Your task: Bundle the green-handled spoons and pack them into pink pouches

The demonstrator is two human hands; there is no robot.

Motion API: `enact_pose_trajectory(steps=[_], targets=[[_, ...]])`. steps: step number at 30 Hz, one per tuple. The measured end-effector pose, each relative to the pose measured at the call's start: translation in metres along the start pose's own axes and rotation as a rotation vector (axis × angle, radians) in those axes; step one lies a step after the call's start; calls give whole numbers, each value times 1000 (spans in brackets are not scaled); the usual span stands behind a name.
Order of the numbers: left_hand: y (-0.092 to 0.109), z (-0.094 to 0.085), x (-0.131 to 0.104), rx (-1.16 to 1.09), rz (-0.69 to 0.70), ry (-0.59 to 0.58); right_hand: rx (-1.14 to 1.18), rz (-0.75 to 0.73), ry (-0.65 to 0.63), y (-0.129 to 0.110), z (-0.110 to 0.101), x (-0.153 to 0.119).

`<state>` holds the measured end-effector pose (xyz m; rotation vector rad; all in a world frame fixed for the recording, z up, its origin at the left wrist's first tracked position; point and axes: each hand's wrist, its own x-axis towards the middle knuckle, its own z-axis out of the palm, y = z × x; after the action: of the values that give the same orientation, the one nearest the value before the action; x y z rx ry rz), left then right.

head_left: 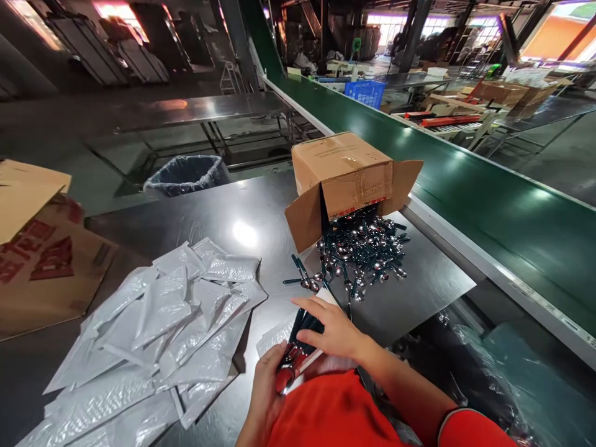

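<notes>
Close to my body, my left hand (269,379) is wrapped round a bunch of spoons (305,324) with dark handles and shiny metal bowls. My right hand (333,329) hovers over or rests against the bunch, its fingers spread; whether it touches the handles I cannot tell. Beneath that hand shows the edge of a flat white item (328,297), mostly hidden. A white padded envelope (271,337) lies just beyond my left hand. Further off, a heap of similar spoons (361,245) spills from a tipped cardboard box (344,162) onto the metal table (274,205).
A pile of white padded envelopes (181,323) covers the left of the table. An open carton (51,273) stands far left, and a lined bin (186,176) behind the table. A green conveyor belt (447,164) runs along the right. Clear plastic bags (526,379) lie lower right.
</notes>
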<state>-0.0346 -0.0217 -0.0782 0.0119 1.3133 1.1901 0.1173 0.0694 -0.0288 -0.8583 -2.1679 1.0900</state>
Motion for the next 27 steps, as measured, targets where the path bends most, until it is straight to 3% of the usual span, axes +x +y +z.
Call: enact_pose_trajectory(steps=[3,6,11,15,18,22,25,27], targets=[[-1,-3,3,75,-24,-71,63,48,81,5,5,-1],[-3,-5,7,102,-76,-45,79,170,216,14,13,-5],[-10,-14,21,208,-111,-28,195,330,195,34,27,-17],[-10,-11,41,417,-89,-118,464,630,333,62,31,-28],[-8,0,60,614,-20,-198,580,833,454,90,14,-42],[-11,20,86,905,182,-281,569,967,684,122,-29,-72],[-18,40,104,1058,335,-442,578,1045,807,131,-50,-93],[-23,54,115,1099,421,-548,587,1083,855,130,-51,-102]])
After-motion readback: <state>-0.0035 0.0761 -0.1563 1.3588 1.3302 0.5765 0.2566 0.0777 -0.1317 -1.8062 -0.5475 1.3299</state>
